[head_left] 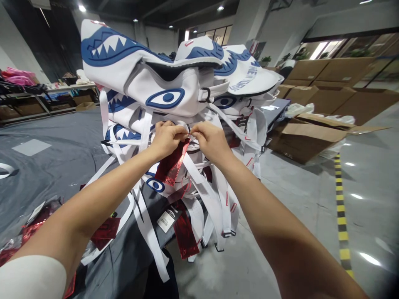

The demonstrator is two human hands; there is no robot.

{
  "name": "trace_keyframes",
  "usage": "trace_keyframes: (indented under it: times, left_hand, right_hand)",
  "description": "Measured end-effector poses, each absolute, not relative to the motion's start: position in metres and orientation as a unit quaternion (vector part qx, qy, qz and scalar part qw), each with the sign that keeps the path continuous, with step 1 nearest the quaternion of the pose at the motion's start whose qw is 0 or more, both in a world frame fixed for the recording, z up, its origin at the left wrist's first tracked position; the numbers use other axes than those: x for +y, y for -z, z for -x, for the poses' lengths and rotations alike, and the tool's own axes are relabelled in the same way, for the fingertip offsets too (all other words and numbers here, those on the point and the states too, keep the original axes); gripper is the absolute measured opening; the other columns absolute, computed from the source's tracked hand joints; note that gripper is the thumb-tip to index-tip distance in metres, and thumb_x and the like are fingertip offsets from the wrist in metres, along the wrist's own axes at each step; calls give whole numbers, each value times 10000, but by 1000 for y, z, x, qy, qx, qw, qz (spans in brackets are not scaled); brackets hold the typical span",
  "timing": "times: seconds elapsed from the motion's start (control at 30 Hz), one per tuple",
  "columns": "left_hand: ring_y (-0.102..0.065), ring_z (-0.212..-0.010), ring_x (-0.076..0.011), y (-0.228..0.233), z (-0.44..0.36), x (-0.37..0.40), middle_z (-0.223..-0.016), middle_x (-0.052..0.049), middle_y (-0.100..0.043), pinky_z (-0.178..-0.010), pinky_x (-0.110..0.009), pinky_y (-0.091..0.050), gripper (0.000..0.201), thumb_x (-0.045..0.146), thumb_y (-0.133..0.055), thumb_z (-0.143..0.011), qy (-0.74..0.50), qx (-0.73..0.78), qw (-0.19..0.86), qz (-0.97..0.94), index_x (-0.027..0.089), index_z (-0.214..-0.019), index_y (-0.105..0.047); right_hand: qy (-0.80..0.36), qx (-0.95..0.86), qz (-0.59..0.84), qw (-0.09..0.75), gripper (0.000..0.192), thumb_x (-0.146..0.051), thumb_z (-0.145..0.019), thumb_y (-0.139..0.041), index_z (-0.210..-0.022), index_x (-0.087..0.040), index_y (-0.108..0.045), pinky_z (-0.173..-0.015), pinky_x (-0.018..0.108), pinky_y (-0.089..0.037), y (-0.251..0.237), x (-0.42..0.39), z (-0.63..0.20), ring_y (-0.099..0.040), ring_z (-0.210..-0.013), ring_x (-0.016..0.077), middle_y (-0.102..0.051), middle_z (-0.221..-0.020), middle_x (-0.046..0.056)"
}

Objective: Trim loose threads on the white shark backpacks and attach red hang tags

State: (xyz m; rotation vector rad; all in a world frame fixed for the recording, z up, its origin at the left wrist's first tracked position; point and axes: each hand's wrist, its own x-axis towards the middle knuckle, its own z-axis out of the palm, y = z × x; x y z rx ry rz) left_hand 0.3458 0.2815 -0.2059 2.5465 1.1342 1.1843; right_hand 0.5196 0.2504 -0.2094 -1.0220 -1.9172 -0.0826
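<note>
White bags (183, 97) with blue shark teeth and eye prints are piled in front of me. At the pile's near side, my left hand (168, 139) and my right hand (209, 140) meet almost fingertip to fingertip. Both pinch. A shiny red tag (174, 164) hangs under the left fingers, its top end at them. What the right fingertips hold is too small to make out. White straps (202, 187) dangle below the hands. Lower down hang a black and white paper label (168, 218) with a barcode and another red tag (186, 232).
The bags stand on a table with a dark grey cover (62, 137). More shiny red tags (106, 232) lie at the lower left. An open cardboard box (307, 139) stands at right, near yellow and black floor tape (342, 216). Larger cartons (330, 72) are stacked behind.
</note>
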Motion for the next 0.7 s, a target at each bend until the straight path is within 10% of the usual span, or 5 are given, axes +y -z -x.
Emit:
trace_keyframes:
  times: [0.7]
  left_hand:
    - [-682, -815, -244, 175, -339, 284, -736, -14, -747, -962, -424, -353, 144, 213, -574, -797, -216, 360, -19, -907, 236, -740, -704]
  right_hand:
    - [153, -801, 472, 335, 139, -143, -953, -439, -897, -200, -553, -858, 362, -332, 213, 249, -505, -528, -893, 255, -628, -945, 93]
